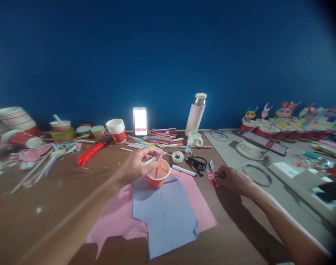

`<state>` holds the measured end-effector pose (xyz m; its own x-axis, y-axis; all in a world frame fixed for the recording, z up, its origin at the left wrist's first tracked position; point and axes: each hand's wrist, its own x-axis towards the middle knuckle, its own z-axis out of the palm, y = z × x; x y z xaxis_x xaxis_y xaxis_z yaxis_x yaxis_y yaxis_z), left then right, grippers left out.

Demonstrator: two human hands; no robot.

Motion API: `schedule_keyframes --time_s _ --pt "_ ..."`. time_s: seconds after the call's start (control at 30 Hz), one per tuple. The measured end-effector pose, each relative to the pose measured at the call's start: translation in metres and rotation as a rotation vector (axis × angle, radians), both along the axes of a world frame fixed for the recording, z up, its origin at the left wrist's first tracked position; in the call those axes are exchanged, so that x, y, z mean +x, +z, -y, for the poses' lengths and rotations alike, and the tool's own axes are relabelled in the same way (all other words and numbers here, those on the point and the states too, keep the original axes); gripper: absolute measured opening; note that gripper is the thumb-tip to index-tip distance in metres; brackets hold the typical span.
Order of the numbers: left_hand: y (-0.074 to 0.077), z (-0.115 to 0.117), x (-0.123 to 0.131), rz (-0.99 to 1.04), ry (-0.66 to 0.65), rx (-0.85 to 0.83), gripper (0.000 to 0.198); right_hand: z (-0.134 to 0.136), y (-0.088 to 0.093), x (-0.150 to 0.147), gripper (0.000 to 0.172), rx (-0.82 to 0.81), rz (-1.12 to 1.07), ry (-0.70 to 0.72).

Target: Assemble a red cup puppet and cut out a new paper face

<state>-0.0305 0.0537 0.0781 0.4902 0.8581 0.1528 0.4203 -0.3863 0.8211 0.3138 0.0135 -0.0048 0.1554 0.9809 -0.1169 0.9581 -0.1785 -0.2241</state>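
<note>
My left hand (136,165) is at the left rim of a red and white paper cup (156,182). Its thumb and fingers pinch thin coloured strips, one of them an orange curled strip (164,166), at the cup's mouth. The cup stands upright on a blue paper sheet (166,217), which lies over a pink sheet (202,206). On the right, my right hand (234,179) closes on a small red paper cut-out (212,178) with two patterned ears, low over the table. Its fingertips partly hide the cut-out.
Behind the cup lie a tape roll (177,157), black scissors (197,162), a white marker (183,170) and several coloured sticks. A flask (195,115) and mug (195,139) stand farther back. A red-handled knife (90,154) lies left; decorated cups (270,129) line the right.
</note>
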Motion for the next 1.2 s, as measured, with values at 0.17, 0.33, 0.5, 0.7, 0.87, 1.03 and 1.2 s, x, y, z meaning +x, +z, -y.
schedule_keyframes --time_s 0.17,0.33,0.5,0.7,0.87,1.03,1.2 --pt "-0.004 -0.001 0.0 0.016 0.006 0.017 0.028 0.004 -0.005 -0.001 0.021 0.028 -0.025 -0.019" --pt "-0.01 -0.003 -0.001 0.015 0.022 0.045 0.026 0.009 -0.008 -0.004 0.03 0.05 -0.063 -0.034" --pt "-0.011 -0.003 -0.001 0.028 0.029 0.06 0.023 0.009 -0.005 -0.002 0.031 0.034 -0.003 -0.086" --pt "-0.011 -0.004 -0.002 0.055 0.028 0.052 0.02 0.006 0.0 -0.003 0.022 0.014 -0.03 -0.054" --pt "-0.007 -0.003 -0.001 0.054 0.042 0.054 0.019 0.005 -0.003 0.0 0.02 0.031 -0.058 -0.039" --pt "-0.007 -0.003 0.0 0.056 0.041 0.042 0.02 0.005 -0.011 0.003 0.021 0.075 -0.062 -0.058" --pt "-0.011 -0.005 -0.001 0.053 0.038 0.044 0.02 0.008 -0.018 0.002 0.027 0.129 -0.107 -0.065"
